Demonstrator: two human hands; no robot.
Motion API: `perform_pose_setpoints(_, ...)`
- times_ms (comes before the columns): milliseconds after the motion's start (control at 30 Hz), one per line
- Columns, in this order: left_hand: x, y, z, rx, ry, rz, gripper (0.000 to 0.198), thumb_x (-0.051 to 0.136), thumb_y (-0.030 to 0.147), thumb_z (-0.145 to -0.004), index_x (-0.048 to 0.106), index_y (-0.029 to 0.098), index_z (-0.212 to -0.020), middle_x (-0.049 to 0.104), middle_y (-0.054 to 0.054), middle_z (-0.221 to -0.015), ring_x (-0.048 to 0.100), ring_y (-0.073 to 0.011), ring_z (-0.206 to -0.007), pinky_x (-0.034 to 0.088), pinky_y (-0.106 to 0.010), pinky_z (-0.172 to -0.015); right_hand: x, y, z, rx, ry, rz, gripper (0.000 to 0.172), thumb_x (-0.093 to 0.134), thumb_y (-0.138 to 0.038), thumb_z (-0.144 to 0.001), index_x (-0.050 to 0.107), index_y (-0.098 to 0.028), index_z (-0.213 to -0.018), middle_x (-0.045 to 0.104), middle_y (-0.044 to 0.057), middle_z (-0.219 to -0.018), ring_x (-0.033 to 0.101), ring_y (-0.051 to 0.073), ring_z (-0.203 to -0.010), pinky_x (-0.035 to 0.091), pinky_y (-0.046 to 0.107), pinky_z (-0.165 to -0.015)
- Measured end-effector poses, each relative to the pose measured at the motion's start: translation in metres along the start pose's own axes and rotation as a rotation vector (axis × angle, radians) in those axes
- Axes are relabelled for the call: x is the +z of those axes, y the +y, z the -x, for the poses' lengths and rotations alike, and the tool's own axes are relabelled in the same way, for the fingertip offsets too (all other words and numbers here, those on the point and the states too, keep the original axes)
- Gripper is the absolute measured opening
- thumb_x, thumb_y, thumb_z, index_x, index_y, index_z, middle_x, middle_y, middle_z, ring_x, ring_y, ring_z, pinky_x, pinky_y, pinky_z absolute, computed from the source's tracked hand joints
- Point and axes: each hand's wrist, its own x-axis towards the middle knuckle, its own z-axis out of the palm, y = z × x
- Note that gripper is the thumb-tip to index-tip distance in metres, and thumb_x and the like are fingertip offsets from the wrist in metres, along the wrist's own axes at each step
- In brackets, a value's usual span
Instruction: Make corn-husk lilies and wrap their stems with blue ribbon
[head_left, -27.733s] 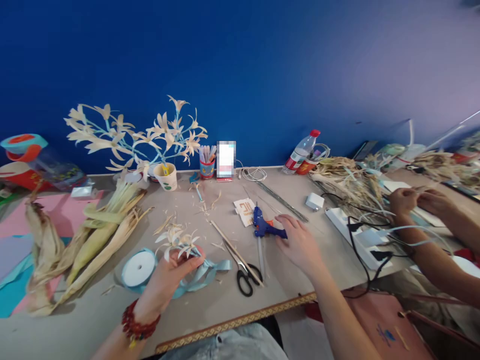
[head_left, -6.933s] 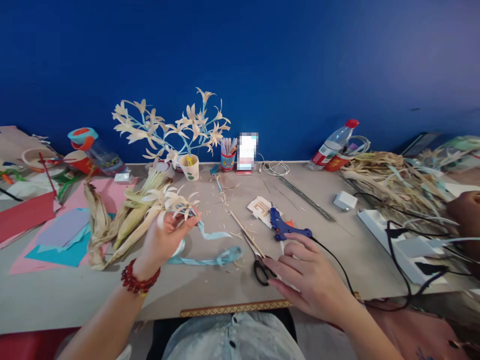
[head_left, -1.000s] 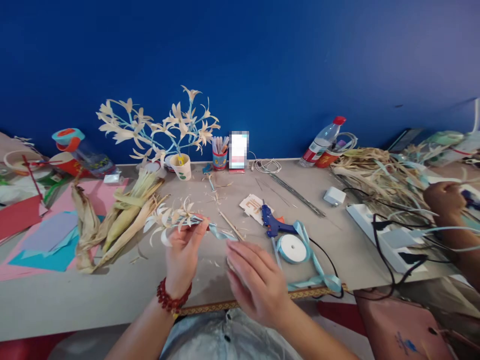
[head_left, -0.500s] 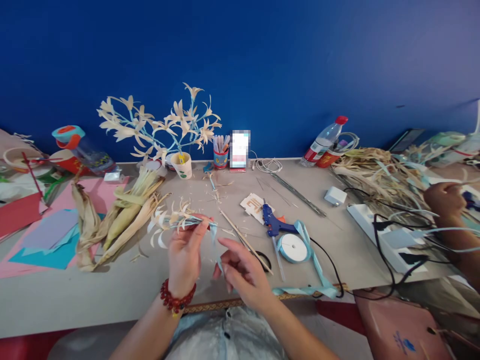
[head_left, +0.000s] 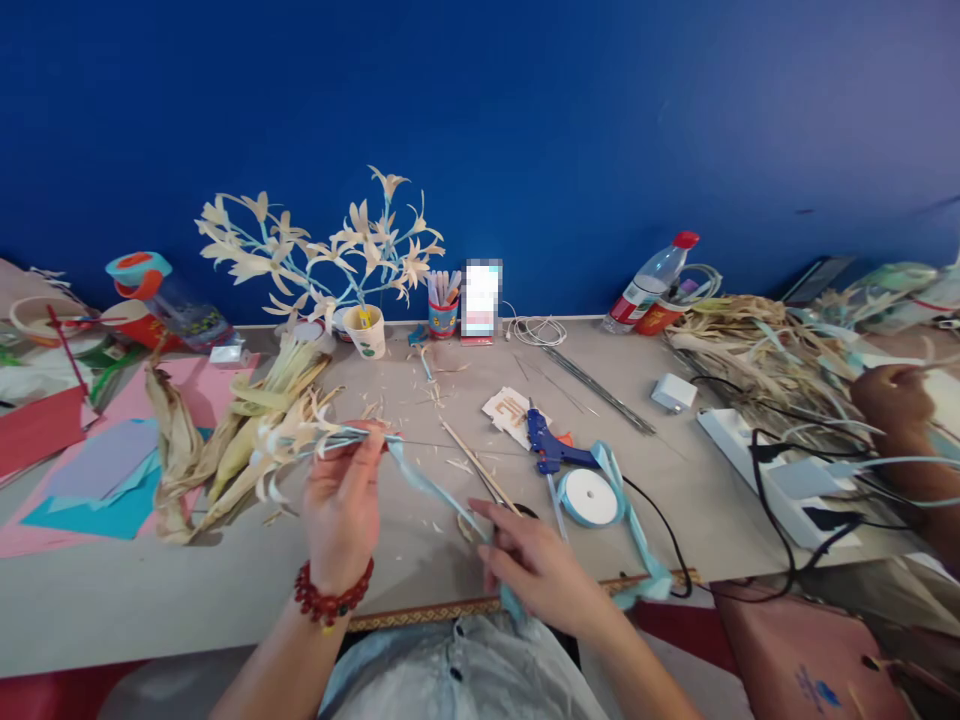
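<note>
Over the near edge of the table [head_left: 187, 600], my left hand [head_left: 341, 510] is up w/ fingers [head_left: 358, 462] curled shut, thumb & forefinger pinched on the stem of a pale husk-flower sprig [head_left: 289, 440]; blooms fan out to the left, above the corn husks [head_left: 225, 440]. A light blue ribbon [head_left: 427, 485] runs taut from that pinch point down to my right hand [head_left: 544, 575]. Right fingers [head_left: 504, 520] are half closed around the ribbon, forefinger stretched out along it; can't tell exactly how tight the grip is. Ribbon carries on past that hand to the table edge & loops back to the ribbon spool [head_left: 589, 497], lying flat near the blue glue gun [head_left: 546, 450]. Scissors [head_left: 517, 510] sit just behind my right fingers, mostly hidden, w/ thin sticks [head_left: 476, 462] beside them. Far right, another person's hand [head_left: 892, 400] is at a pile of dried husks [head_left: 757, 345], well apart from mine.
</note>
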Motion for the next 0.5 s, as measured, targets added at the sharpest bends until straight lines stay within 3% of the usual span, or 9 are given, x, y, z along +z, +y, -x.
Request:
perform_pose_setpoints(100,-0.008,0.008,-0.012,0.035,0.014,0.044,0.006,0.071,0.017,-0.078,0.072,0.019,-0.083,0.069,0.001,-0.082,0.065,-0.0121,-0.075,0.055,-0.027,-0.076,-0.015,0.019,0.022,0.079,0.055,-0.018,0.041,0.047,-0.041,-0.094,0.057,-0.014,-0.125,0.065,0.001,-0.065,0.058,0.014,-0.055,0.041,0.022,-0.051)
perform_pose_setpoints(167,-0.013,0.012,-0.018,0.067,0.028,0.052,0.006,0.071,0.016,-0.078,0.072,0.019,-0.083,0.069,0.001,-0.081,0.064,-0.0114,-0.074,0.055,-0.026,-0.073,-0.027,0.031,0.036,0.092,0.182,0.057,0.037,0.044,-0.044,-0.095,0.065,-0.016,-0.106,0.061,0.001,-0.063,0.056,0.014,-0.054,0.040,0.022,-0.050)
perform_pose_setpoints(267,-0.015,0.013,-0.019,0.091,0.054,0.037,0.006,0.070,0.016,-0.078,0.072,0.019,-0.083,0.069,0.002,-0.080,0.064,-0.0110,-0.071,0.055,-0.026,-0.072,-0.042,0.040,0.049,-0.007,0.586,0.378,0.033,0.049,-0.041,-0.093,0.064,-0.018,-0.075,0.059,0.002,-0.063,0.055,0.015,-0.057,0.042,0.026,-0.056)
perform_pose_setpoints(367,-0.010,0.009,-0.011,0.070,0.065,-0.019,0.005,0.071,0.018,-0.078,0.071,0.019,-0.082,0.069,0.002,-0.080,0.064,-0.0115,-0.072,0.054,-0.026,-0.073,-0.041,0.032,0.046,-0.241,0.948,0.581,0.016,0.061,-0.028,-0.086,0.064,-0.019,-0.073,0.066,0.007,-0.083,0.060,0.021,-0.077,0.046,0.035,-0.076)
perform_pose_setpoints(433,-0.004,0.004,-0.003,0.049,0.069,-0.060,0.006,0.072,0.021,-0.077,0.071,0.020,-0.084,0.069,0.001,-0.083,0.064,-0.0127,-0.076,0.052,-0.026,-0.076,-0.029,0.016,0.034,-0.391,0.978,0.544,0.002,0.063,-0.018,-0.083,0.065,-0.020,-0.083,0.066,0.008,-0.094,0.060,0.023,-0.088,0.046,0.039,-0.082)
perform_pose_setpoints(500,0.003,0.000,0.006,0.034,0.071,-0.112,0.008,0.071,0.024,-0.078,0.071,0.020,-0.085,0.070,0.001,-0.085,0.065,-0.0142,-0.079,0.051,-0.027,-0.078,-0.009,-0.004,0.015,-0.515,0.821,0.395,0.018,0.061,-0.014,-0.083,0.064,-0.021,-0.100,0.066,0.009,-0.101,0.061,0.024,-0.094,0.049,0.039,-0.083)
